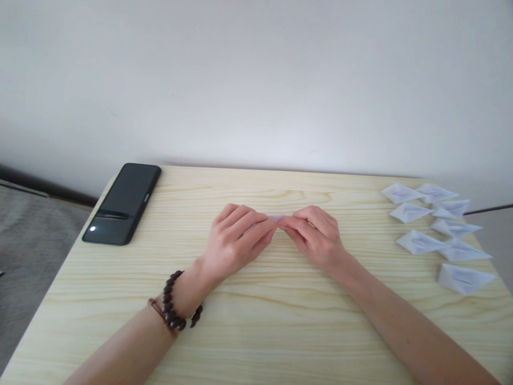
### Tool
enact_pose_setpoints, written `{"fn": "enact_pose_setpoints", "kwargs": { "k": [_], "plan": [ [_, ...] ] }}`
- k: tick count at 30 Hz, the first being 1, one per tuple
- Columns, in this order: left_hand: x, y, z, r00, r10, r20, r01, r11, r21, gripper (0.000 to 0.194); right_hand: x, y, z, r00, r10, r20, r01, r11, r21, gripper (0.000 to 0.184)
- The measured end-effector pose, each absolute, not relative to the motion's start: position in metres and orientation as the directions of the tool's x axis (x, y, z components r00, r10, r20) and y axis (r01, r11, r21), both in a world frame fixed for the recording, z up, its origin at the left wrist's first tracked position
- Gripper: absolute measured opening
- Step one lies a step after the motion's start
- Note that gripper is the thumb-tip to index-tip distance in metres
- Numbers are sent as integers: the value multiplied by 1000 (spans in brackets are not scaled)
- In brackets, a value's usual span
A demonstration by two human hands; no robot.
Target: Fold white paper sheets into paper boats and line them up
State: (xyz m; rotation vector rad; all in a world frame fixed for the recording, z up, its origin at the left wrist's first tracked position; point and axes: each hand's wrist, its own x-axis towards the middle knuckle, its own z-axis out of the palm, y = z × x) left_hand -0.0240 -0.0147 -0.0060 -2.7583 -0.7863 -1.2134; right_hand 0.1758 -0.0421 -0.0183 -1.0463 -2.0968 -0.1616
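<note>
Near the middle of the table, my left hand (238, 235) and my right hand (316, 232) meet almost fingertip to fingertip. Both are closed in a pinch on a small piece of folded white paper (276, 218). Only a sliver of the paper shows between the fingers; its full shape is hidden behind them. Dark round beads and a thin brown band circle my left wrist.
Several folded white paper boats (417, 242) sit in loose rows on the right of the light wood-grain table (272, 331). A black phone (122, 203) lies at the far left edge. A white wall (256, 85) rises directly behind the table.
</note>
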Motion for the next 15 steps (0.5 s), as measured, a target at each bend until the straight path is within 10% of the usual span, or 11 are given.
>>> {"fn": "enact_pose_setpoints", "kwargs": {
  "k": [15],
  "plan": [
    [-32, -7, -2, 517, 524, 676, 510, -823, 248, 11, 194, -34, -23, -242, 654, 717, 710, 623, -329, 6]
  ]
}}
